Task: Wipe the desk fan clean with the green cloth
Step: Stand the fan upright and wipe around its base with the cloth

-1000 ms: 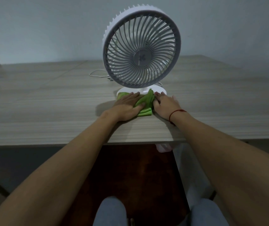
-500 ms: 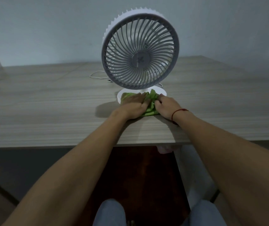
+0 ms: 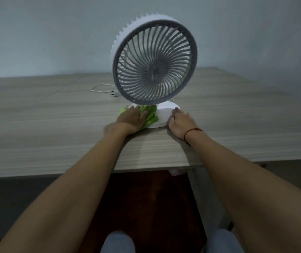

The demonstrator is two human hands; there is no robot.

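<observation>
**Head view: cloth on the fan's foot**

At frame centre, my left hand (image 3: 132,119) presses flat, fingers spread, on the soft green cloth (image 3: 150,116) bunched over the white round-based plastic desk fan (image 3: 154,63). It looks light and tippy, so my right hand (image 3: 180,123), fingers curled together, steadies the base rim. The grille hides the stem and rear of the base.

I've got one view only: head cam, wide-angle, looking forward and down over the table (image 3: 54,125) edge. Fan (image 3: 154,61) sits close, upper centre; forearms and knees fill the bottom, wall behind.
</observation>
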